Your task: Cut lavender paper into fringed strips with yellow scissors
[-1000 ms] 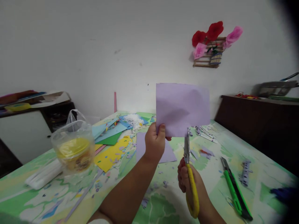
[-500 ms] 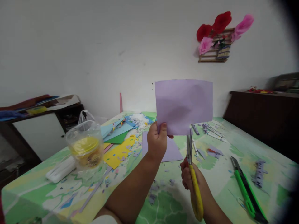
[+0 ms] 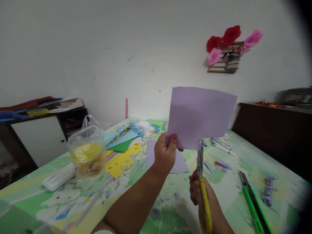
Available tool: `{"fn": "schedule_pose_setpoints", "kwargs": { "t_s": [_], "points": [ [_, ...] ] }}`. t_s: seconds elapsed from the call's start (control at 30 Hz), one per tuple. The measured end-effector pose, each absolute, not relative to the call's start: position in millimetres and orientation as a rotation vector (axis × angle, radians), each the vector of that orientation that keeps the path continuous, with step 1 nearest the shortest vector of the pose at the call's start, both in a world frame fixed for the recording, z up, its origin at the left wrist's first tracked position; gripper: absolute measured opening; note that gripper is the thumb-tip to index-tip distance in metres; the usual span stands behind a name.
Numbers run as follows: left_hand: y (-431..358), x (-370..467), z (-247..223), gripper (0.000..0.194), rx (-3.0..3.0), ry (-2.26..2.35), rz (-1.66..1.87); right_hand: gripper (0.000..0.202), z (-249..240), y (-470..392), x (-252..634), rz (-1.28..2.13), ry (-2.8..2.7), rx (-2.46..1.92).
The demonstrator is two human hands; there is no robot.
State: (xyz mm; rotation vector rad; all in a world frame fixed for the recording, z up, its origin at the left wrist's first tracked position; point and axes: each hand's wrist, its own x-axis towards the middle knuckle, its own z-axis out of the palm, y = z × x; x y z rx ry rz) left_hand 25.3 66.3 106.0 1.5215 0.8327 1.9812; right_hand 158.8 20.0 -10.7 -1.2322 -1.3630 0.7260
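Purple paper is being pinched above the table by the outstretched left hand; scissors are being gripped blades-up by the right hand at the plain, tilted paper's lower edge.

It appears to be a room in a home, given over to paper craft. Paper flowers decorate the plain, scuffed wall at far right. Dark cabinets stand left and right. Coloured sheets, paper scraps, scissors and a green cutter crowd the green-patterned table.
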Motion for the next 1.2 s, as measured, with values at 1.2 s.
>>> {"fn": "schedule_pose_setpoints", "kwargs": {
  "t_s": [1.2],
  "points": [
    [62.6,26.1,103.6,0.028,1.660,0.777,1.993,0.044,-8.0,9.2,155.6,0.819,-1.350,-1.200]
  ]
}}
